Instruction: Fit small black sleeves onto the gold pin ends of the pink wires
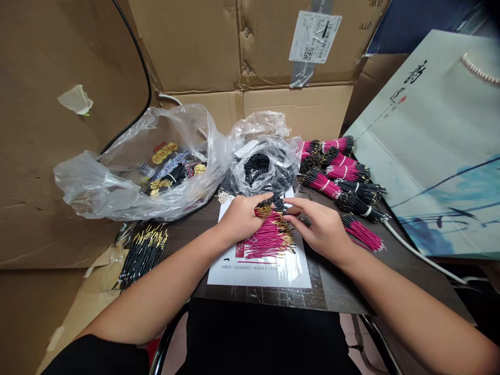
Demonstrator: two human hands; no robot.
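Note:
My left hand (246,216) is closed around a small bunch of wires (264,208) with gold terminals pointing right. My right hand (318,226) faces it, thumb and forefinger drawn together at the terminal ends; what is between these fingertips is too small to make out. Short black sleeves (278,203) show between the two hands. Below them, a pile of pink wires (267,237) with gold ends lies on a white printed sheet (260,278). Just behind the hands, an opened clear plastic bag (238,174) holds many small black sleeves (257,169).
Tied bundles of pink and black wires (344,172) lie at the table's right, beside a loose pink bunch (363,233). A large plastic bag (97,182) with wire bundles stands left. Black wires (144,255) lie on cardboard. Cardboard walls (195,47) and a paper bag (429,130) surround the table.

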